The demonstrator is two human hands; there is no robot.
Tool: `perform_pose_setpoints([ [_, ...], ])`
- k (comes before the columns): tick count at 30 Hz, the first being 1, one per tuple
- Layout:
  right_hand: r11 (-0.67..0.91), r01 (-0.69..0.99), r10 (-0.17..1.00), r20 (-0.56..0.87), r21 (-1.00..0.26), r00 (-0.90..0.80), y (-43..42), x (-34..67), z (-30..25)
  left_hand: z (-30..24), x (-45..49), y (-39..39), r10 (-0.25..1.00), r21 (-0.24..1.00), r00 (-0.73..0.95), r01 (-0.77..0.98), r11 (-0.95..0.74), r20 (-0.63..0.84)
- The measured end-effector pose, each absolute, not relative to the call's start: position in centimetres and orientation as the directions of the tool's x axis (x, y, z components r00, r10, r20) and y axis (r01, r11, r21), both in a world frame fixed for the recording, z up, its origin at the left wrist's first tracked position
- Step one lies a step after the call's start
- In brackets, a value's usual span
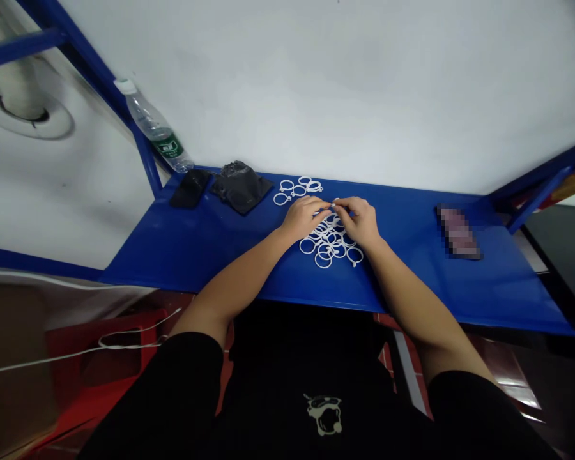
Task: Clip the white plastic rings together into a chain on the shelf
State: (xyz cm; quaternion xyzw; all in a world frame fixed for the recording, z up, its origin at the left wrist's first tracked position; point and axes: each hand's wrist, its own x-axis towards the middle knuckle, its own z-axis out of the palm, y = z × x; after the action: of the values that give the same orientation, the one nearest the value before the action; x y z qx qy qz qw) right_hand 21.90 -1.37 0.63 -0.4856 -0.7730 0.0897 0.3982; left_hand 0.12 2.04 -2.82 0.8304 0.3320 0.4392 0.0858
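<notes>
My left hand (303,217) and my right hand (359,220) meet over the blue tabletop, fingertips nearly touching. Between them they pinch a small white piece (333,205), which looks like part of a white ring; the fingers cover most of it. Right under my hands lies a loose pile of white plastic curtain rings (323,255), each with a small eyelet, some overlapping. Beyond my left hand, several more white rings (282,199) form a smaller group near the wall.
A crumpled black bag (242,186) and a flat black item (190,188) lie at the left. A plastic bottle (156,131) leans in the back left corner. A blurred-out phone-shaped object (460,233) rests on the blue table (421,281) at right. A red stool (105,358) stands below.
</notes>
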Motion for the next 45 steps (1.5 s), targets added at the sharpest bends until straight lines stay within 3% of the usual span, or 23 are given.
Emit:
perform_pose_setpoints([
  [10,0.53,0.576,0.836,0.5,-0.623,-0.228,-2.1,21.6,0.9,-2.0,-0.1,1.4,0.57,0.403,0.4,0.429,-0.809,0.718],
  [17,0.539,0.654,0.817,0.518,-0.531,-0.253,-1.7,21.6,0.7,-1.9,-0.5,2.2,0.594,0.384,0.425,0.482,-0.787,0.683],
  [23,0.462,0.747,0.853,0.471,-0.478,-0.226,-0.2,22.8,-0.4,-3.1,-3.9,4.9,0.741,0.442,0.158,0.714,-0.542,0.653],
  [28,0.442,0.764,0.878,0.402,-0.47,-0.26,0.3,23.1,-0.8,-4.2,-7.0,6.3,0.752,0.463,0.037,0.767,-0.444,0.659],
  [31,0.445,0.765,0.883,0.372,-0.465,-0.287,0.1,22.9,-0.6,-3.4,-6.9,5.8,0.832,0.455,0.069,0.811,-0.368,0.55],
  [34,0.445,0.763,0.881,0.381,-0.469,-0.279,-0.1,22.8,-0.5,-1.3,-6.0,4.4,0.954,0.351,0.107,0.914,-0.205,0.279],
  [39,0.457,0.733,0.876,0.399,-0.503,-0.273,-0.1,22.7,-0.6,1.7,-4.9,2.6,0.981,0.265,0.182,0.945,-0.193,0.063],
  [42,0.487,0.711,0.861,0.414,-0.507,-0.295,-0.2,22.6,-0.5,1.7,-4.4,2.3,0.971,0.311,0.218,0.92,-0.239,0.099],
  [45,0.533,0.689,0.828,0.469,-0.491,-0.307,-0.5,22.4,-0.3,1.0,-3.6,2.4,0.923,0.429,0.282,0.823,-0.373,0.261],
])
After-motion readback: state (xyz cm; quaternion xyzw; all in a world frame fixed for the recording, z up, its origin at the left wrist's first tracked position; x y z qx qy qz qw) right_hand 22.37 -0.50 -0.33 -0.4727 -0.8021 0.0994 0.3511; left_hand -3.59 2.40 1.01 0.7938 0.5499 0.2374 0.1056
